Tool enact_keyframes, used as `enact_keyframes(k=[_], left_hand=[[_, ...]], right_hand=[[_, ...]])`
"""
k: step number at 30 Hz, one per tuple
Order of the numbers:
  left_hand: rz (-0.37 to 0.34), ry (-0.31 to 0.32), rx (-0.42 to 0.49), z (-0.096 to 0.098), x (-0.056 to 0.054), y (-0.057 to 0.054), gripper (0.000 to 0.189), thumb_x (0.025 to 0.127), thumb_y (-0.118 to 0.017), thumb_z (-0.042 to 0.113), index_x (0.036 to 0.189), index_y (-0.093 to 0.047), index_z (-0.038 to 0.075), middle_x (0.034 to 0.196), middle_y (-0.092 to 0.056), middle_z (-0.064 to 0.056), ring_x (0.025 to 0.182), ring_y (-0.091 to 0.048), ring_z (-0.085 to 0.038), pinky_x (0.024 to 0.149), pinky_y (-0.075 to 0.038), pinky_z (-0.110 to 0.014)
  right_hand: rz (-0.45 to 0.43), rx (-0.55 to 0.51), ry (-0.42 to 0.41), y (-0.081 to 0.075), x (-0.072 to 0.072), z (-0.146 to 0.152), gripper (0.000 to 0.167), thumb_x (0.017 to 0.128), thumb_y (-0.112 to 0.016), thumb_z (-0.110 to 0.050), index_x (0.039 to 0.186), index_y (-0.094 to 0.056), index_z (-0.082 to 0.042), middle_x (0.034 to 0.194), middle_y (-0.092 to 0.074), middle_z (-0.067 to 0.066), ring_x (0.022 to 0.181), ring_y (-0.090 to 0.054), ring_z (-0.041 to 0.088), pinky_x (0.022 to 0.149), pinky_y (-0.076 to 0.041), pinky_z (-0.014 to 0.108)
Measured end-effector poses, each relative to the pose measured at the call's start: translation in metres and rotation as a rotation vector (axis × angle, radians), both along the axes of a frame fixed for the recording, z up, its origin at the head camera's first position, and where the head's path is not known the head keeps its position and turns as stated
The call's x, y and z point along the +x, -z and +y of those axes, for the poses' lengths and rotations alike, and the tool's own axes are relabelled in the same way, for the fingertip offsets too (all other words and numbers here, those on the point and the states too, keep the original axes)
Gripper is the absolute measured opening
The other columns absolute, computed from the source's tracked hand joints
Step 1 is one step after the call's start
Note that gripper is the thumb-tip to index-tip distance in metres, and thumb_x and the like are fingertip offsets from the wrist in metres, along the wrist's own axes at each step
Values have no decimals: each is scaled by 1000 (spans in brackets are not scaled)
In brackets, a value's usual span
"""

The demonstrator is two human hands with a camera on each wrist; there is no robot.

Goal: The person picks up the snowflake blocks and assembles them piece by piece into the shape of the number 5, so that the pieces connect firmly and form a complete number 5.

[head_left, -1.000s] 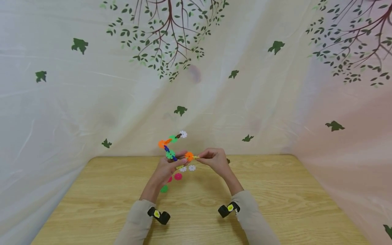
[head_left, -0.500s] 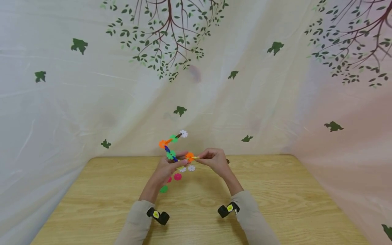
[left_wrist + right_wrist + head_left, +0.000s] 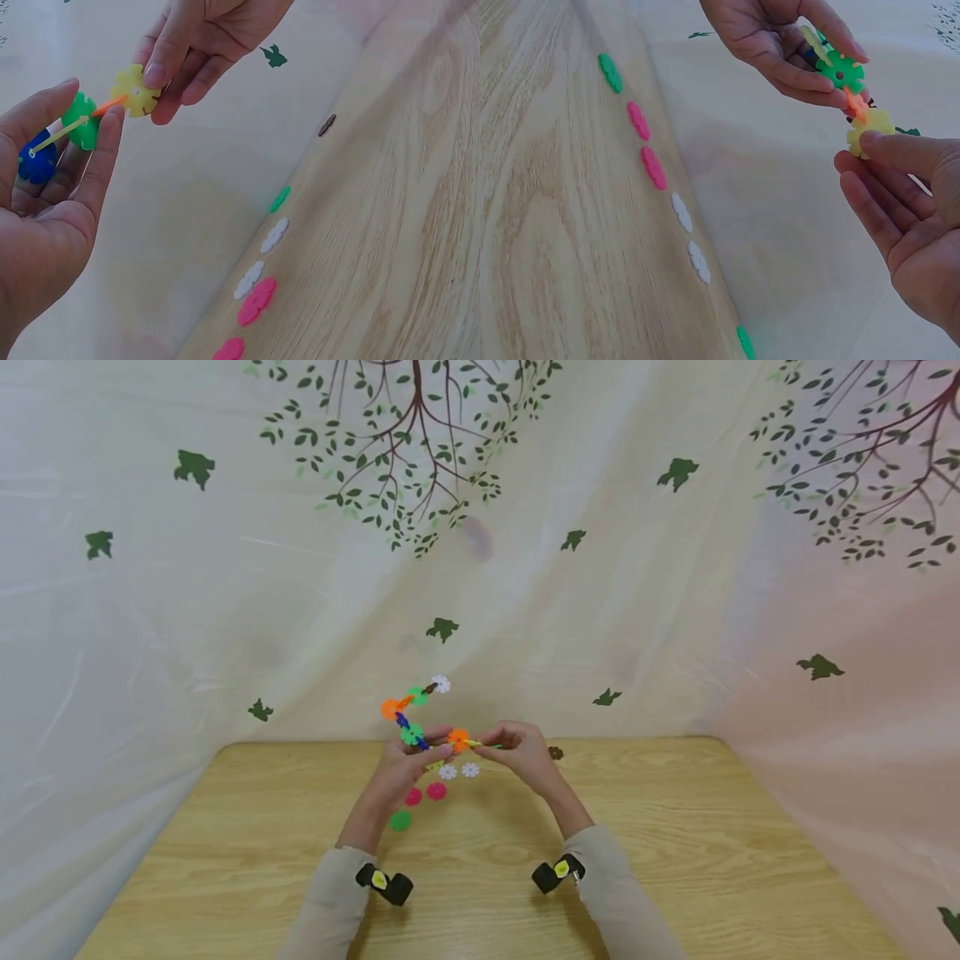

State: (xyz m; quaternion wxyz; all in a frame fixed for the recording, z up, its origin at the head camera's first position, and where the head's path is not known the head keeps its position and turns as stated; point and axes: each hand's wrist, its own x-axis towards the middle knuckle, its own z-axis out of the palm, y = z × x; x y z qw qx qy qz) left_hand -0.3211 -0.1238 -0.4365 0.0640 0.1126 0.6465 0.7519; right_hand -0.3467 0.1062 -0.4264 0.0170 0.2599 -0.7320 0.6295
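Note:
My left hand (image 3: 393,772) holds a chain of slotted, flower-shaped plastic discs up over the table, thumb and fingers around its lower end. A green disc (image 3: 80,122) and a blue disc (image 3: 37,157) lie within that grip. The chain's far part rises past the fingers to an orange disc (image 3: 390,708) and a white disc (image 3: 441,683) at its tip. At the near end, an orange disc (image 3: 459,741) is joined to a yellow disc (image 3: 870,133). My right hand (image 3: 525,756) pinches this yellow disc between thumb and fingers; they cover part of it.
Below the hands, loose discs lie in a row on the wooden table (image 3: 637,860): white discs (image 3: 470,770), pink discs (image 3: 437,791) and a green disc (image 3: 401,821). Another green disc (image 3: 280,199) and a brown disc (image 3: 556,752) lie farther back. A printed cloth (image 3: 510,635) hangs behind the table.
Both hands and the chain have shifted slightly left and up. More of the brown disc shows beside the right hand, and a bit of green now appears by its fingers.

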Motion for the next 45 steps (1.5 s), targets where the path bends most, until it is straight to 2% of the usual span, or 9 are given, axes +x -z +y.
enact_keyframes(k=[3,8,14,19,24,29,33,40,45], left_hand=[[-8,16,-14,-3,-1,0,45,98,-70,16,140,-60,3,114,-77,4,102,-72,-12,93,-51,-24],[-11,34,-51,-8,-2,1,46,97,-71,19,140,-61,7,119,-76,2,107,-71,-17,89,-39,-32],[-11,50,-28,-13,-2,0,46,97,-70,17,139,-60,2,125,-73,-2,111,-71,-19,114,-42,-48],[13,47,-18,-15,-2,0,43,99,-67,13,138,-59,-2,114,-76,4,103,-73,-12,106,-51,-37],[19,44,39,-15,-2,0,40,99,-65,8,136,-59,-5,106,-77,6,96,-74,-12,94,-56,-27],[3,31,75,-14,-2,1,37,98,-66,5,133,-61,-6,111,-75,3,96,-75,-11,92,-58,-28],[3,23,57,-14,-4,3,38,98,-66,7,133,-60,-6,112,-74,3,97,-74,-12,92,-59,-29],[2,22,50,-13,-5,4,41,98,-66,6,134,-57,-11,112,-71,1,97,-73,-13,91,-60,-30],[-2,16,51,-11,-4,4,40,98,-66,5,133,-58,-10,111,-72,1,97,-73,-12,91,-60,-29]], right_hand=[[-5,35,-13,-2,0,1,15,87,-77,0,100,-73,8,105,-73,27,88,-72,10,79,-60,23],[-33,114,-58,-6,-2,5,18,89,-76,0,105,-73,7,108,-73,25,91,-72,11,82,-60,25],[-32,233,-109,-9,-7,10,20,90,-74,1,109,-73,5,108,-74,24,90,-72,14,83,-61,27],[-16,375,-142,-7,-17,12,21,90,-74,0,109,-72,8,105,-75,22,92,-73,20,82,-60,27],[-58,480,-195,11,-31,11,20,90,-72,4,108,-70,12,102,-75,24,92,-74,25,79,-61,27],[-71,521,-179,22,-40,8,21,88,-73,6,107,-70,12,100,-74,25,88,-72,22,78,-60,26],[-75,548,-155,27,-45,6,23,86,-74,6,108,-69,11,100,-74,23,86,-70,18,78,-58,25],[-108,579,-118,39,-54,-1,31,83,-79,3,112,-69,9,94,-72,19,78,-63,12,66,-54,22],[-71,610,-85,44,-58,-5,28,83,-82,-2,108,-72,6,84,-70,12,70,-56,9,62,-47,18]])
